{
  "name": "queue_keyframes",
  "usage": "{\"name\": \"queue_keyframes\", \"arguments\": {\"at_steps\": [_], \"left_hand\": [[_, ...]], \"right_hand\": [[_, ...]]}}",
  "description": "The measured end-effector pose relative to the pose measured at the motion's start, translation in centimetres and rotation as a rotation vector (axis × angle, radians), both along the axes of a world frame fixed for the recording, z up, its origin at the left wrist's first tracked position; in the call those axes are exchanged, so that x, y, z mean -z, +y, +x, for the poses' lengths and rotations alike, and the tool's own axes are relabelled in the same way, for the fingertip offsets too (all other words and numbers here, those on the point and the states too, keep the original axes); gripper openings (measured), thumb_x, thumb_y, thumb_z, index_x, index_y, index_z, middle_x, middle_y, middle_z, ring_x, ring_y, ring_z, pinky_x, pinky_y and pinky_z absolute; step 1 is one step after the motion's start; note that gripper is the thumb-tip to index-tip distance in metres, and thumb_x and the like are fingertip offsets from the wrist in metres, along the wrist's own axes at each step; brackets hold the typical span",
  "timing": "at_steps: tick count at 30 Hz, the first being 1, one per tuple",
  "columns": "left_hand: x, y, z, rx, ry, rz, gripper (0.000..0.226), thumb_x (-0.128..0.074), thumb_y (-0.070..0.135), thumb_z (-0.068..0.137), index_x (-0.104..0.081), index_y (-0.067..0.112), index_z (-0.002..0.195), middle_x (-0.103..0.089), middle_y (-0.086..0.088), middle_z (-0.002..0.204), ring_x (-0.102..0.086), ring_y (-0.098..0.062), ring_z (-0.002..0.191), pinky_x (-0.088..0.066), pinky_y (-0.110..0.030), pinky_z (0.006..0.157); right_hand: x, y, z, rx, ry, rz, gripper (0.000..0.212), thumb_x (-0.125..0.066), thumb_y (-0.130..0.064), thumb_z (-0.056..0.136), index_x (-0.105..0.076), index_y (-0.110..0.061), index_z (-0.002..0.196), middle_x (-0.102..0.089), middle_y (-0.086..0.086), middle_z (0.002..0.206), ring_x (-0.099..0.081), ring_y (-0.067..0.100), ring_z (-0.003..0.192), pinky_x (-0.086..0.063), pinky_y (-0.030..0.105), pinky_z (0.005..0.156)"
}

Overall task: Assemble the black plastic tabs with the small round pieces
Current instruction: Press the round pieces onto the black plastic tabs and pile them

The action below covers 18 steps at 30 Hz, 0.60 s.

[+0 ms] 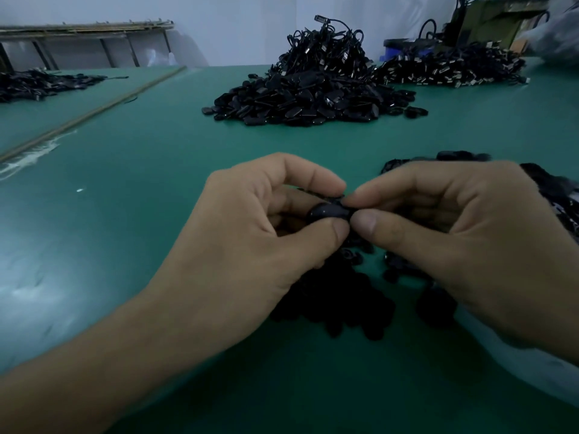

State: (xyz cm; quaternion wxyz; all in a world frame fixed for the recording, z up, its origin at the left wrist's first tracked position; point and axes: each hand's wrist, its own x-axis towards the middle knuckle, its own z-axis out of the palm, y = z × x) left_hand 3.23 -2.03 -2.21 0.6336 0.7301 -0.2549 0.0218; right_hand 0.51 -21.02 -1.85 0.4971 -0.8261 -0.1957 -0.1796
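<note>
Green table (125,214), pale wall (235,26) behind — left hand (250,233) and right hand (454,233) pinch one black tab (329,213).

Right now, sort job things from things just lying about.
Job: left hand, right hand, glossy black plastic tab pinched between them, small black pieces beneath, far heap of black tabs.
Lying about: black cables with metal plugs, blue tub, grey metal rack.

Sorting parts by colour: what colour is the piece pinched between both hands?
Glossy black; the piece shows best in the head view.
</note>
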Motion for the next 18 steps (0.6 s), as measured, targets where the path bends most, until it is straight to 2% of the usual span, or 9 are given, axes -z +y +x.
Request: {"name": "queue_keyframes", "arguments": {"at_steps": [3,7,10,14,18], "left_hand": [[0.15,0.06,0.16,0.021,0.036,-0.028,0.016,-0.076,0.014,0.070,-0.074,0.021,0.085,-0.076,0.001,0.072,-0.067,-0.007,0.057,-0.054,-0.017,0.055],[0.29,-0.05,0.41,0.009,0.048,-0.049,0.019,-0.077,0.014,0.069,-0.076,0.022,0.087,-0.077,-0.001,0.074,-0.070,-0.008,0.059,-0.055,-0.017,0.058],[0.23,-0.09,0.37,0.003,0.052,-0.039,0.020,-0.078,0.015,0.069,-0.077,0.023,0.088,-0.077,0.000,0.076,-0.072,-0.010,0.062,-0.056,-0.018,0.060],[0.20,-0.12,0.28,-0.032,0.046,0.002,0.015,-0.079,0.013,0.070,-0.078,0.020,0.084,-0.077,-0.001,0.075,-0.072,-0.013,0.060,-0.059,-0.021,0.061],[0.12,-0.21,0.13,-0.069,0.005,0.072,0.023,-0.081,0.001,0.079,-0.076,0.023,0.082,-0.077,0.000,0.073,-0.072,-0.014,0.061,-0.060,-0.022,0.062]], "right_hand": [[-0.11,-0.02,0.15,-0.040,0.068,0.079,0.016,-0.083,-0.033,0.074,-0.076,-0.030,0.088,-0.076,-0.007,0.075,-0.073,0.008,0.068,-0.058,0.019,0.064],[-0.43,-0.10,0.27,-0.032,0.107,0.116,0.020,-0.077,-0.035,0.064,-0.077,-0.029,0.084,-0.075,-0.006,0.068,-0.070,0.005,0.059,-0.056,0.016,0.059],[-0.54,-0.23,0.17,-0.033,0.131,0.098,0.013,-0.081,-0.030,0.068,-0.077,-0.021,0.077,-0.074,-0.003,0.067,-0.067,0.005,0.058,-0.056,0.020,0.059],[-0.54,0.12,0.19,0.002,0.134,0.052,0.007,-0.076,-0.025,0.068,-0.074,-0.023,0.074,-0.072,-0.006,0.064,-0.064,0.002,0.055,-0.055,0.018,0.055],[-0.42,0.45,0.29,0.072,0.145,-0.020,0.010,-0.073,-0.031,0.068,-0.074,-0.024,0.075,-0.073,-0.007,0.068,-0.068,0.007,0.061,-0.059,0.030,0.062]]}}
